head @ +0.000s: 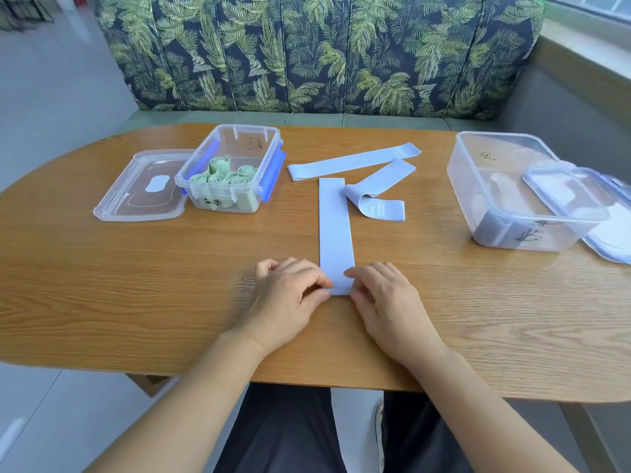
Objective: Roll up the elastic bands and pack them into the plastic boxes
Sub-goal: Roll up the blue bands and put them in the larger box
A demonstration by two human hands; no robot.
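Left hand [290, 295] and right hand [387, 297] each pinch a near corner of the lilac band [334, 230] lying flat on the surface [136, 268]; I would fold a tight, square first turn, then roll evenly away

We see soft, bright daylight from the window [596, 5] beyond the far right corner of the table [119, 285]. Shadows on the table are faint. Its edges bow with wide-angle distortion, and the left hand [286, 298] looks slightly motion-blurred.
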